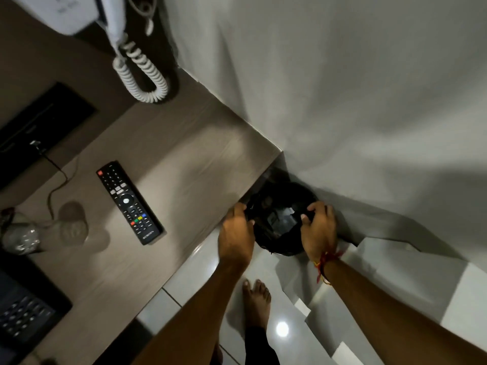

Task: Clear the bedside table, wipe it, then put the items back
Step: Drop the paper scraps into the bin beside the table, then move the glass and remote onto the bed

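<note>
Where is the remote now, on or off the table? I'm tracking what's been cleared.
On: the remote lies flat, buttons up, on the bedside table.

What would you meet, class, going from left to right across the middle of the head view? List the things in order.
Clear glass → remote control → left hand → black bin → right hand → white bedsheet.

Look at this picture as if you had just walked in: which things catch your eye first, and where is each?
Both hands, the left hand and the right hand, grip the rim of a black round bin on the floor, between the bedside table's corner and the white bedsheet. On the bedside table lies a black TV remote. A white handset with a coiled phone cord sits at the top left.
</note>
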